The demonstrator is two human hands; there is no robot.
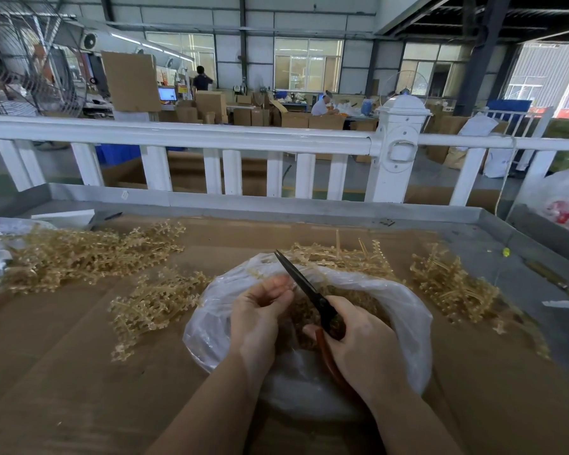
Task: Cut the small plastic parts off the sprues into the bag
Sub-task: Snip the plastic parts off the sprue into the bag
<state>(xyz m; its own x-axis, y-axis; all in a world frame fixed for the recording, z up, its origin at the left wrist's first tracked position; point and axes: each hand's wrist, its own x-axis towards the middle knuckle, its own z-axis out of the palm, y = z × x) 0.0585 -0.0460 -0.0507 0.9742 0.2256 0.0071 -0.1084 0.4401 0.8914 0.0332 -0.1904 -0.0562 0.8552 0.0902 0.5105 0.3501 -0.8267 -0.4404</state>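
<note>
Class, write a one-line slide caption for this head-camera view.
Right hand works scissors while left hand pinches a sprue over the open plastic bag.

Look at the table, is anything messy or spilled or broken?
Nothing looks broken. Tan sprues lie in loose piles around the bag, which seems normal for this job. The right hand holds the scissors over the bag.
</note>
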